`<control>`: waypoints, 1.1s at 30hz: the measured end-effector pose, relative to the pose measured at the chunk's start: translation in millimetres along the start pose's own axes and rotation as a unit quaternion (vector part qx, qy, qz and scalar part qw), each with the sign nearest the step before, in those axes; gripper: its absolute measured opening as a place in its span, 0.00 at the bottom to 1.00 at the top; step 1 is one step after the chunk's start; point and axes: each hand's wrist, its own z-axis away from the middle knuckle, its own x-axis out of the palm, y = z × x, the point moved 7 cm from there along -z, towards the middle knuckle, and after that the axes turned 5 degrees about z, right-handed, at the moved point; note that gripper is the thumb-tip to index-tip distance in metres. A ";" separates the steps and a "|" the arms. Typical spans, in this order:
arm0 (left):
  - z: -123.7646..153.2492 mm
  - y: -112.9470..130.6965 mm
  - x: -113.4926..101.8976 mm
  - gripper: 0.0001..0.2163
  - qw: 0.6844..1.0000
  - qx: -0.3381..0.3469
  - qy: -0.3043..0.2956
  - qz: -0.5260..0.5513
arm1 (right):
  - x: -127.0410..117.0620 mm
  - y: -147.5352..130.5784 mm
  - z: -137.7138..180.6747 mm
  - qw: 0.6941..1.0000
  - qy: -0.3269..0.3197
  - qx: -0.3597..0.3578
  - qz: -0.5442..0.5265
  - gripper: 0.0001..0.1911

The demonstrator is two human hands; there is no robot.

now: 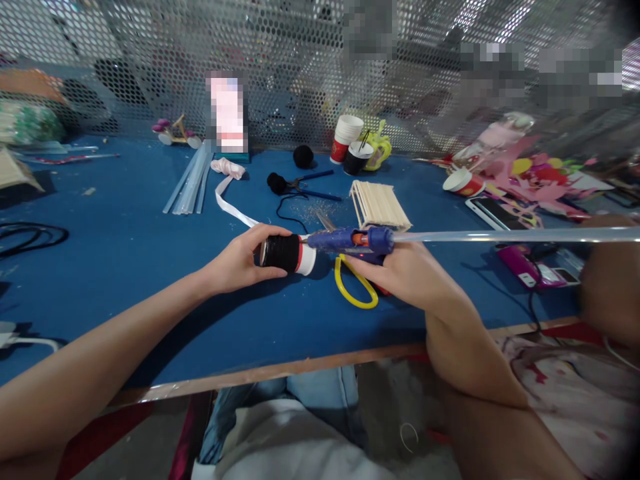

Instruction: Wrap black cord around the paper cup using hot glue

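My left hand [250, 260] is closed around a paper cup wrapped in black cord [281, 253], which lies on its side. A red band and a white section show toward its right end. A blue hot glue gun [345, 239] is gripped in my right hand [405, 270], its nozzle at the cup's red band; whether it touches, I cannot tell. The long clear glue stick [500, 235] reaches out of its back to the right. White ribbon [235, 210] runs from a loose roll to behind the cup. Beneath the gun a yellow loop handle [367, 305] rests on the table.
Beyond my hands are a wooden stick frame [383, 205], blue-handled pliers [310, 185], a black pom-pom [303, 157] and stacked paper cups [345, 137]. Glue sticks [193, 177] lie at left. A purple device [530, 267] and another person's arm [610, 287] are at right. Perforated metal [290, 73] borders the back.
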 end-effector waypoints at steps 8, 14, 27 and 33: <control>-0.1 -0.7 -1.8 0.27 1.000 0.004 0.006 -0.012 | 0.5 -4.4 4.3 0.998 -0.038 -0.024 0.036 0.11; -0.2 0.6 -1.3 0.26 1.000 0.009 0.005 -0.012 | -2.3 -5.5 3.0 0.998 -0.028 -0.024 0.048 0.12; 0.1 -5.5 -1.0 0.28 0.998 -0.055 0.013 0.024 | -6.8 -13.4 6.0 0.998 -0.023 -0.061 -0.026 0.06; 1.1 -9.7 -0.3 0.29 0.995 -0.093 0.006 0.044 | -8.2 -15.4 6.8 0.996 -0.021 -0.068 -0.046 0.04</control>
